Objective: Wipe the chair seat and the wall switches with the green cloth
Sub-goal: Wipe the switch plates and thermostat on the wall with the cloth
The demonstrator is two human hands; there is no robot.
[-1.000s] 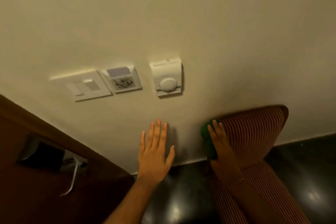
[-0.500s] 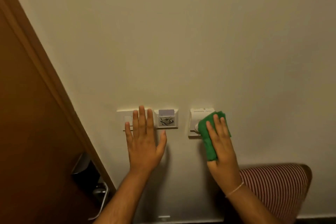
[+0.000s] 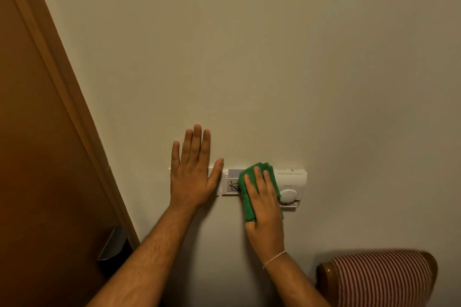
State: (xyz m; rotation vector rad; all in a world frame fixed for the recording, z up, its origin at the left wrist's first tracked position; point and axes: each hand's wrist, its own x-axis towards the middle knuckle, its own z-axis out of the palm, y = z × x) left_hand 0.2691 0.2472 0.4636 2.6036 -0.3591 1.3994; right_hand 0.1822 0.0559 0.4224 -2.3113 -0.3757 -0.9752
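My right hand (image 3: pixel 262 197) presses the green cloth (image 3: pixel 248 207) flat against the wall, over the right part of the white key-card switch plate (image 3: pixel 230 183) and the left edge of the white thermostat (image 3: pixel 291 182) with its round dial. My left hand (image 3: pixel 192 174) lies flat and open on the wall with fingers spread, and it covers most of the left switch plate (image 3: pixel 216 193). The chair (image 3: pixel 381 279), with red-and-white striped upholstery and a wooden frame, shows only its back at the bottom right; its seat is out of view.
A brown wooden door (image 3: pixel 37 157) with its frame runs down the left side, with a metal lock handle (image 3: pixel 109 244) low on it. The beige wall (image 3: pixel 274 57) fills the remaining view.
My right hand slid the cloth left from the thermostat onto the key-card plate. My left hand moved up over the left plate. The view has tilted upward since a second ago.
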